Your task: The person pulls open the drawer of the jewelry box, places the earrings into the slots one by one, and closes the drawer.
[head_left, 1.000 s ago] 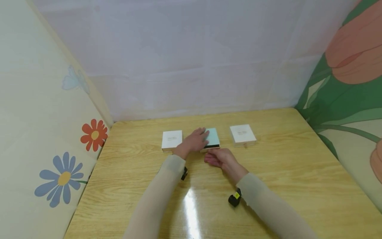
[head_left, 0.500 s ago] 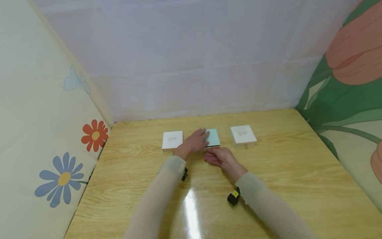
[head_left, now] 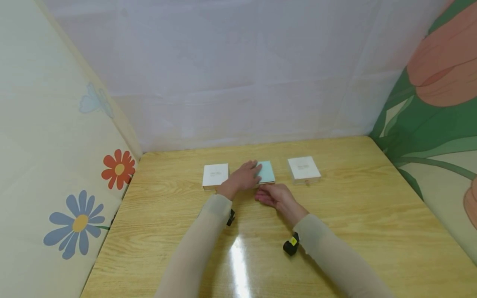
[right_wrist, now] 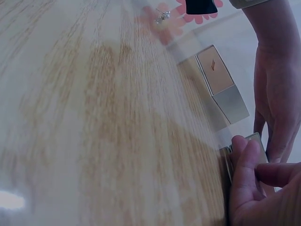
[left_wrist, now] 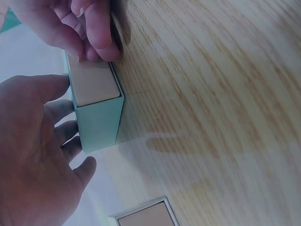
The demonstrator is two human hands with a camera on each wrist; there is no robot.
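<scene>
A mint-green drawer box [head_left: 266, 171] sits at the table's far middle, between two white boxes. My left hand [head_left: 244, 176] rests on its top with fingers spread and fairly straight. At the front, my right hand [head_left: 277, 196] has thumb and fingertips together against the beige drawer front [left_wrist: 91, 82]. Any pull tab there is hidden by those fingers. The drawer looks almost level with the mint sleeve in the left wrist view. In the right wrist view, the curled right fingers [right_wrist: 247, 162] cover most of the box.
To the left stands a white box [head_left: 215, 174] with gold lettering; its front [right_wrist: 216, 70] bears a small tab. Another white box [head_left: 303, 167] is at the right. A pale cloth backdrop [head_left: 238, 82] rises behind the wooden table [head_left: 167, 231].
The black strip between the mint sleeve and the drawer front has narrowed until it is nearly gone. Both hands have stayed in almost the same place.
</scene>
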